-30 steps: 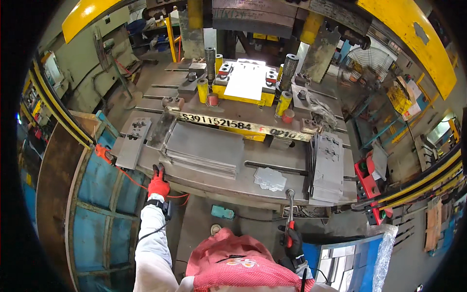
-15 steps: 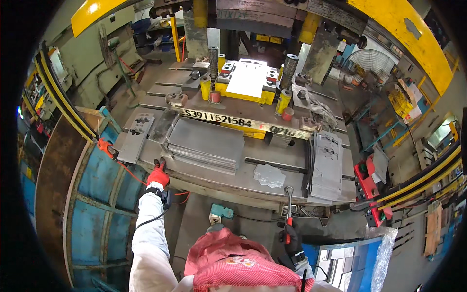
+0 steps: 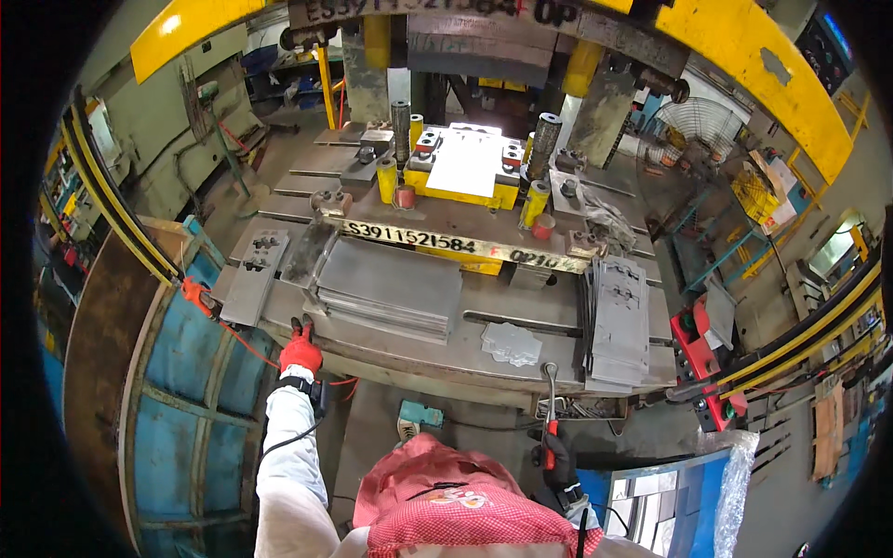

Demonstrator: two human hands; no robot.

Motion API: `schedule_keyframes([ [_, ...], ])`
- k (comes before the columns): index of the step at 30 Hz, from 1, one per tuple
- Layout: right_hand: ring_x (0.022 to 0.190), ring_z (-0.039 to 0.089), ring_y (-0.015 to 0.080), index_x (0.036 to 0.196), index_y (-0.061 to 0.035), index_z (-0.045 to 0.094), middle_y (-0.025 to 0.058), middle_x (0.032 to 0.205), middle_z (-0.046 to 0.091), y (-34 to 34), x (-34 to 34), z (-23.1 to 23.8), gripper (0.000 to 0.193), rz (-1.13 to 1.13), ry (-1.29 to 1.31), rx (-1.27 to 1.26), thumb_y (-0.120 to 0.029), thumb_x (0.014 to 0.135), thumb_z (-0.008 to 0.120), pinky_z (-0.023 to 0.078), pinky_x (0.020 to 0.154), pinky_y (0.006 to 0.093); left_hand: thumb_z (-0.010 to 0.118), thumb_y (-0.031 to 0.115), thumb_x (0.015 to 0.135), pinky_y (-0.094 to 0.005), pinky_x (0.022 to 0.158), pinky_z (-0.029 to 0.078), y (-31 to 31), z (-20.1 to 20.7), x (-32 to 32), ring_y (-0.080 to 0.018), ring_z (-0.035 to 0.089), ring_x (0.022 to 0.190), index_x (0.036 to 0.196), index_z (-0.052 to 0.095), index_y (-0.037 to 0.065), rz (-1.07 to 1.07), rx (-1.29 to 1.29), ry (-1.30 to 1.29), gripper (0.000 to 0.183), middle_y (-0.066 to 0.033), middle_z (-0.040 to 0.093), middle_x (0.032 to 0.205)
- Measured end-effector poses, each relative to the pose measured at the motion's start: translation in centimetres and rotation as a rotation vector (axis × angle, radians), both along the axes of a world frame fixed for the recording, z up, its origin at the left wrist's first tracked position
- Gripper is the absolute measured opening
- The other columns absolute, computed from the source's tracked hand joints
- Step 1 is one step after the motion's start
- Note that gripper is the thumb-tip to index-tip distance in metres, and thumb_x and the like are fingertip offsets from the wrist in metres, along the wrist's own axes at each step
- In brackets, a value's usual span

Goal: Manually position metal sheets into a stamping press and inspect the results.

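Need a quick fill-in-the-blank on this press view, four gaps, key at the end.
1. The right hand grips the red ____ of a tool.
2. The left hand wears a mainly ____ glove.
3. The bright sheet lies on a ____ block.
4. The sheet stack lies ____ of the small silvery pieces.

Missing: handle; red; yellow; left

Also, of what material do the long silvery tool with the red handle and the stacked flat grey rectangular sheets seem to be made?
Long silvery tool: likely steel, smooth, as its shaft shines; its red handle may be plastic or rubber, judging by the solid colour.
Stacked flat grey rectangular sheets: probably sheet metal, dull and uncoated-looking, with thin, straight edges; which metal stays open.
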State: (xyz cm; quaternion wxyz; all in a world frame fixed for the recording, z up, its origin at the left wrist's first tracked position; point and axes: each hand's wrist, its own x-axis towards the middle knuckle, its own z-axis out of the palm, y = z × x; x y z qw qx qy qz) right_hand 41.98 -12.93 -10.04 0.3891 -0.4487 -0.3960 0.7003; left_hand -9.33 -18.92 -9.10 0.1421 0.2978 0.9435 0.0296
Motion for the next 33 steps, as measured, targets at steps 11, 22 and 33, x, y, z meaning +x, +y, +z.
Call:
schedule_keyframes([
  [11, 0.054, 0.052, 0.0161, 0.113, -0.0043, 0.043, 0.0125, 0.095, 0.059, -0.3, -0.1, -0.1, 0.042, 0.014, 0.012, 0.007, -0.029, 0.081, 0.051, 0.042, 0.047, 0.0289, 0.049, 0.017, 0.075, -0.0411, 0.087, 0.043, 0.2, -0.4, -0.3, -0.0326, 0.051, 0.107, 0.135, 0.031, 0.027, 0.015, 0.013, -0.011, 0.063, -0.0073, 0.018, 0.144],
  [22, 0.058, 0.053, 0.0131, 0.121, -0.0033, 0.040, 0.0131, 0.098, 0.060, -0.1, 0.2, -0.1, 0.047, 0.018, 0.043, 0.010, -0.027, 0.082, 0.050, 0.044, 0.049, 0.0264, 0.053, 0.020, 0.075, -0.0411, 0.087, 0.043, 0.0, -1.3, -1.1, -0.0334, 0.051, 0.108, 0.134, 0.032, 0.027, -0.008, 0.026, -0.041, 0.063, -0.0068, 0.014, 0.145],
  [33, 0.053, 0.047, 0.0096, 0.121, -0.0042, 0.039, 0.0033, 0.070, 0.052, 0.5, 0.2, 3.1, 0.045, 0.096, -0.217, 0.072, -0.013, 0.081, 0.055, 0.040, 0.047, 0.0255, 0.054, 0.019, 0.075, -0.0401, 0.087, 0.044, 0.2, -1.2, -0.9, -0.0329, 0.050, 0.108, 0.134, 0.032, 0.026, -0.004, 0.080, -0.043, 0.063, -0.0091, 0.017, 0.144],
])
